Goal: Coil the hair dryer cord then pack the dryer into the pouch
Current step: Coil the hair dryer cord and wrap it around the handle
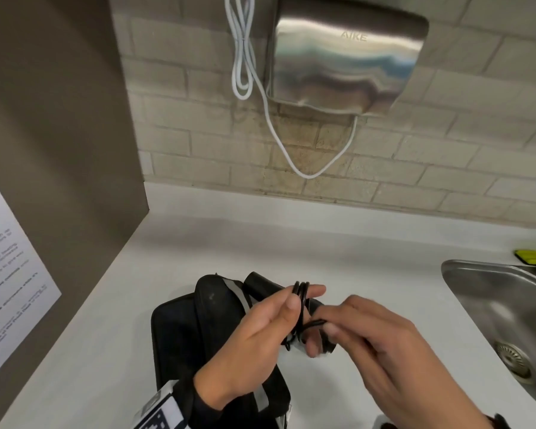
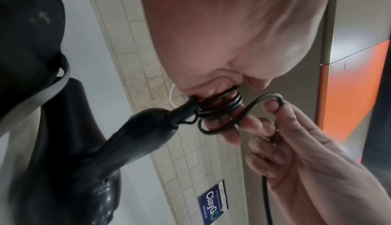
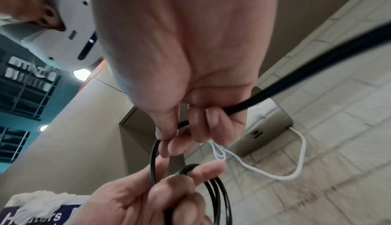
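The black hair dryer [image 1: 258,284] hangs over the white counter, its handle [image 2: 143,136] pointing at my left hand [image 1: 291,301]. Several turns of its black cord [image 1: 302,293] are wound round my left fingers [image 2: 232,133]. My right hand [image 1: 325,329] is close beside them and pinches a loop of the same cord [image 2: 273,98]. In the right wrist view the loose cord [image 3: 317,64] runs away up to the right. Below my left hand lies the black pouch [image 1: 171,335] with a grey stripe.
A steel sink [image 1: 492,305] is set into the counter [image 1: 291,243] at the right, a yellow sponge [image 1: 534,257] behind it. A metal hand dryer [image 1: 344,57] with a white cable [image 1: 276,134] hangs on the tiled wall. A brown partition [image 1: 59,150] closes the left side.
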A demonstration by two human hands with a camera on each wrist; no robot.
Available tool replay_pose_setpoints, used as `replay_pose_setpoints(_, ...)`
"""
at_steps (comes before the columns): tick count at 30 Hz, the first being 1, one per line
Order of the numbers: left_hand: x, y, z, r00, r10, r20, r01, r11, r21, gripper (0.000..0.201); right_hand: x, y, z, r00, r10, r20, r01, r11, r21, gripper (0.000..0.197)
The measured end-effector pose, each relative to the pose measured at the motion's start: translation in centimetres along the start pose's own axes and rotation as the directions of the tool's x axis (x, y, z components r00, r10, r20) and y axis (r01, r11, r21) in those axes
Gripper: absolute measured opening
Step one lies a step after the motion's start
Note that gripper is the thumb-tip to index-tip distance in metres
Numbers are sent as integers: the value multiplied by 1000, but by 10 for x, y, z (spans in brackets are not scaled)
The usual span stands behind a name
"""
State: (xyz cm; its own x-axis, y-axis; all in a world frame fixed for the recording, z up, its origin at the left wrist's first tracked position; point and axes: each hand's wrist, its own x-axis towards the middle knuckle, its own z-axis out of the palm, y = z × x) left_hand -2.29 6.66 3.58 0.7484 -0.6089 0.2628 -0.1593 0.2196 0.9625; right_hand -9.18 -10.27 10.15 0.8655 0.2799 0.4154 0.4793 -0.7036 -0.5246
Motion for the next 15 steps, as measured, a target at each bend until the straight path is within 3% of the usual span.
replay_pose_setpoints(5,2,-5,-2,1000,12,-9,-13,988,-151,57,5,16,8,994,97,-59,-93,993,67,27)
replay_pose_setpoints(10,6,-6,0,1000,22,14,-19,982,-190,35,8,26,17,981,125,-149,-116,991,66,22)
replay_pose_setpoints(14,8,-10,-5,999,-12,39,18,987,-159,42,8,27,27,944,170,-282,-140,982,126,8)
replay_pose_setpoints(15,8,-11,-6,999,-17,47,24,988,-150,42,8,27,28,933,207,-294,-158,970,183,15)
